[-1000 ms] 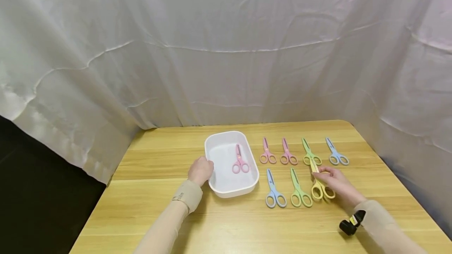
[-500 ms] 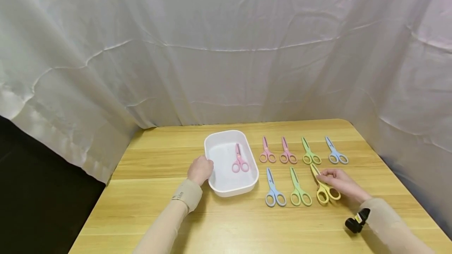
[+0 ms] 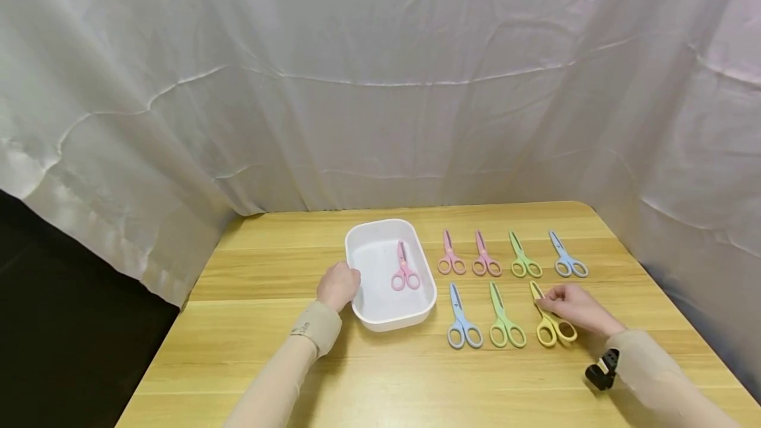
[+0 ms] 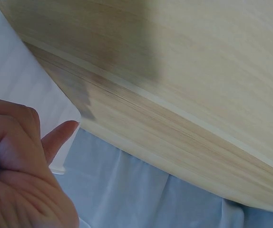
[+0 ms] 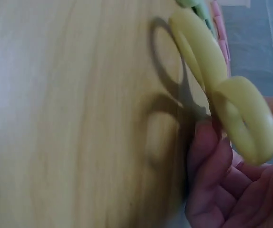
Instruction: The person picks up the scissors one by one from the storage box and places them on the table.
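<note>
Thumb and fingers of my right hand [image 3: 575, 309] pinch the yellow scissors [image 3: 552, 321] near the pivot, at the right end of the front row. In the right wrist view, the scissors' yellow handle loops [image 5: 208, 57] stand off the tabletop and cast a shadow on it. My left hand [image 3: 338, 286] grips the left side of a white plastic tray [image 3: 370, 269]; the left wrist view has its curled fingers against the tray wall [image 4: 27, 80]. One pair of pink scissors [image 3: 403, 267] lies inside the tray, handles toward me.
Blue scissors [image 3: 458, 315] and green scissors [image 3: 501, 316] lie left of the yellow pair. Behind them run two pink pairs [image 3: 448, 253] [image 3: 483, 254], green scissors [image 3: 520, 254] and blue scissors [image 3: 562, 253]. A grey curtain [image 3: 404, 137] hangs behind the wooden table [image 3: 255, 322].
My right hand has drawn the yellow scissors right and toward me, off the back green pair they overlapped, into the front row. My left hand and the tray have stayed put.
</note>
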`<state>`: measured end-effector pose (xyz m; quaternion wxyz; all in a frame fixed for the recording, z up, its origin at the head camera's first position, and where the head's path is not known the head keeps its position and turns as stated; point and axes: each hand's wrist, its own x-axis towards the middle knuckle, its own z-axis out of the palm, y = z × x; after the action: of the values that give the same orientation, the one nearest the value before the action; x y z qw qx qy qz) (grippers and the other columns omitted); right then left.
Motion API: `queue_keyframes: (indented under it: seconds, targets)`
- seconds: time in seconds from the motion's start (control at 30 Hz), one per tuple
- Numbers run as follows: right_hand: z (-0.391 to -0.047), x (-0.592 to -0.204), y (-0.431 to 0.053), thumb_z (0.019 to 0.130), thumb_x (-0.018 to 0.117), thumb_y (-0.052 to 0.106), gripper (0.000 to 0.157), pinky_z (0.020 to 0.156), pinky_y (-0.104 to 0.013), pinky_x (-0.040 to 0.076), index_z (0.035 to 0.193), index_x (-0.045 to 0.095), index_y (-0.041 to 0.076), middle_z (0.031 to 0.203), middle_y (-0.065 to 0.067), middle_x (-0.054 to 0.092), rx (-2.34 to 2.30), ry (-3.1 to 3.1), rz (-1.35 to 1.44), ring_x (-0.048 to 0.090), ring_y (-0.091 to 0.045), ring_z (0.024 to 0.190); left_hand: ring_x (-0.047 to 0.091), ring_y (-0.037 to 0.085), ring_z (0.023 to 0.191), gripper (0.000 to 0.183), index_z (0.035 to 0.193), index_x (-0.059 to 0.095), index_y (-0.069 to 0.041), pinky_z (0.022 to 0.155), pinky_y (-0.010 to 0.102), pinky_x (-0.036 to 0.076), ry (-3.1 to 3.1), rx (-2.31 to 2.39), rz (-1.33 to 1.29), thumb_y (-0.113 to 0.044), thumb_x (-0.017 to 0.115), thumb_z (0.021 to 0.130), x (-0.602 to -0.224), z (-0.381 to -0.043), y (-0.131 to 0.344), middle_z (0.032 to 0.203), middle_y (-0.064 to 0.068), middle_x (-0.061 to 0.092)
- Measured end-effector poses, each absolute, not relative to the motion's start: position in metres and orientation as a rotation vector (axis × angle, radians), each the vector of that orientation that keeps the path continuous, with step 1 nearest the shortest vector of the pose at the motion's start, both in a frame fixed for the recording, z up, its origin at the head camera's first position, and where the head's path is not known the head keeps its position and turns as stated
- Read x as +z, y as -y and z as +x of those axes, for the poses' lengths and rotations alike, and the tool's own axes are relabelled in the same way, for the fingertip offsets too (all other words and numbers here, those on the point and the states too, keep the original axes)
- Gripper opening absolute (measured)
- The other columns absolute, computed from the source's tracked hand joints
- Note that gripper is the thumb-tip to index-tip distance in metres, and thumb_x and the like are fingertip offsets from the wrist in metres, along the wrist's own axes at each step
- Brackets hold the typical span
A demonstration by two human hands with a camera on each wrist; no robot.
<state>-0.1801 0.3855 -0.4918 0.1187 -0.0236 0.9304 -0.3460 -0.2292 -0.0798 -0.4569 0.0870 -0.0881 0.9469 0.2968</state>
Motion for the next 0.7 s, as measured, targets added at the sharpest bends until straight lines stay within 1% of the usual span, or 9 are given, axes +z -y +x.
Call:
queue_keyframes:
  seconds: [0.23, 0.47, 0.7]
  targets:
    - [-0.183, -0.490, -0.385, 0.095, 0.064, 0.035, 0.034, 0.053, -0.021, 0.033, 0.072, 0.058, 0.011, 0.062, 0.006, 0.046, -0.847, -2.827, -0.142, 0.040, -0.007, 0.055, 0.057, 0.020, 0.060, 0.032, 0.096, 0.066, 0.001, 0.050, 0.026, 0.043, -2.822, 0.888, -0.252, -0.020, 0.043, 0.097, -0.457, -0.230, 0.079, 0.072, 0.009, 0.061]
    - [-0.188, -0.488, -0.386, 0.094, 0.065, 0.036, 0.035, 0.052, -0.022, 0.033, 0.068, 0.056, 0.014, 0.059, 0.006, 0.047, -0.704, -2.899, -0.243, 0.042, -0.009, 0.054, 0.057, 0.021, 0.061, 0.032, 0.097, 0.066, 0.001, 0.050, 0.027, 0.043, -2.815, 0.895, -0.255, -0.020, 0.042, 0.097, -0.456, -0.230, 0.079, 0.072, 0.009, 0.061]
    - [-0.191, -0.485, -0.384, 0.094, 0.065, 0.040, 0.038, 0.051, -0.022, 0.033, 0.067, 0.056, 0.015, 0.057, 0.007, 0.046, -0.676, -2.866, -0.249, 0.042, -0.009, 0.053, 0.057, 0.021, 0.060, 0.031, 0.091, 0.066, 0.000, 0.050, 0.027, 0.043, -2.816, 0.878, -0.262, -0.020, 0.042, 0.097, -0.456, -0.230, 0.079, 0.071, 0.009, 0.060]
